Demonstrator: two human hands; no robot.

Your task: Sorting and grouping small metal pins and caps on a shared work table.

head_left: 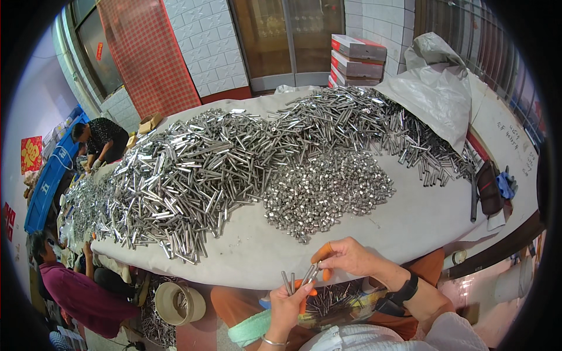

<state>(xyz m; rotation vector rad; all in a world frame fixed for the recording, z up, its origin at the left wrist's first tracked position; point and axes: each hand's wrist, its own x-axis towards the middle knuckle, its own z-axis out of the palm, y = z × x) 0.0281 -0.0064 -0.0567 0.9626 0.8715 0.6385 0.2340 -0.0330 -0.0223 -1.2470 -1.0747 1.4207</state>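
My left hand (284, 311) is closed around several short metal tubes (309, 272), which stick up past its fingers in front of me at the table's near edge. My right hand (356, 257), with orange finger covers on its thumb and fingertips, pinches at the upper end of these tubes. Whatever small piece it grips there is too small to make out. Beyond my hands lies a heap of short metal cylinders (328, 190) on the cloth-covered table (246, 248). Large piles of longer metal tubes (193, 169) spread behind it and to the left.
Below the table, a cream bucket (198, 305) stands left of my knees; loose tubes (333, 299) lie beneath my hands. Two people (82, 286) (108, 140) work at the left. Stacked boxes (357, 61) and a grey plastic sheet (436, 88) are at the far right.
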